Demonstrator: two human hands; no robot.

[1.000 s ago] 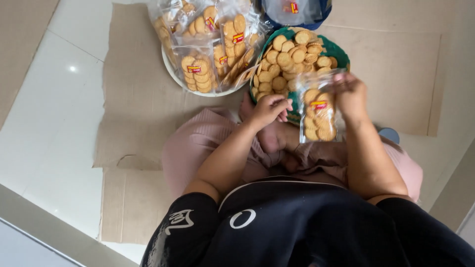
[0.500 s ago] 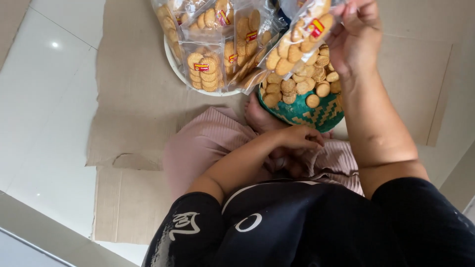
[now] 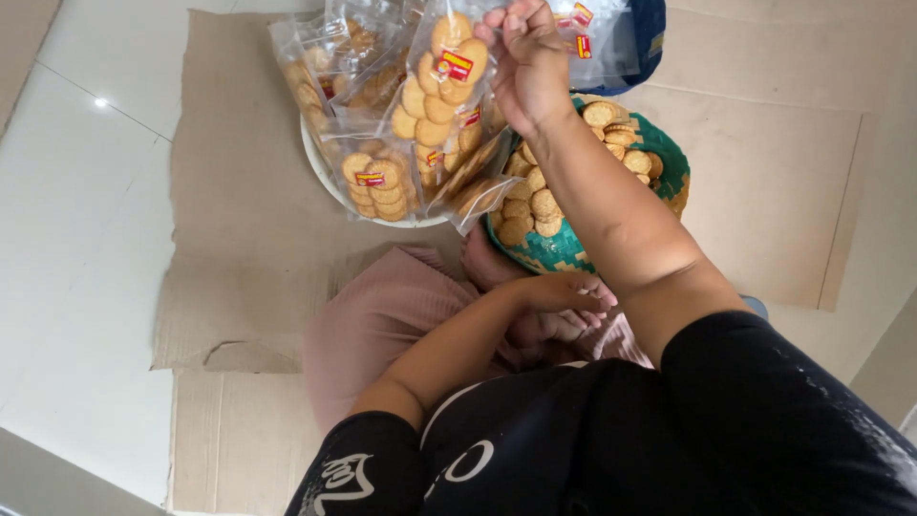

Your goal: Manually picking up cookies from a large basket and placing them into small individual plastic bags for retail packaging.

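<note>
My right hand [image 3: 527, 59] is raised and grips the top of a clear packet of round biscuits [image 3: 437, 91] with a red and yellow label, holding it over the white bowl [image 3: 320, 164], which is piled with several filled biscuit packets [image 3: 373, 182]. My left hand [image 3: 562, 296] rests low by my lap, fingers loosely curled, holding nothing. Just beyond it stands a green woven basket [image 3: 559, 250] full of loose round biscuits [image 3: 535, 199].
Flattened brown cardboard [image 3: 239, 239] covers the white tiled floor [image 3: 76, 239] under me and the containers. A dark blue tub [image 3: 650, 38] with empty labelled bags sits behind the basket. My pink trousers [image 3: 382, 320] lie in front.
My right hand has carried the filled packet from in front of the basket up and left, over the bowl. My left hand dropped away from the packet to my lap.
</note>
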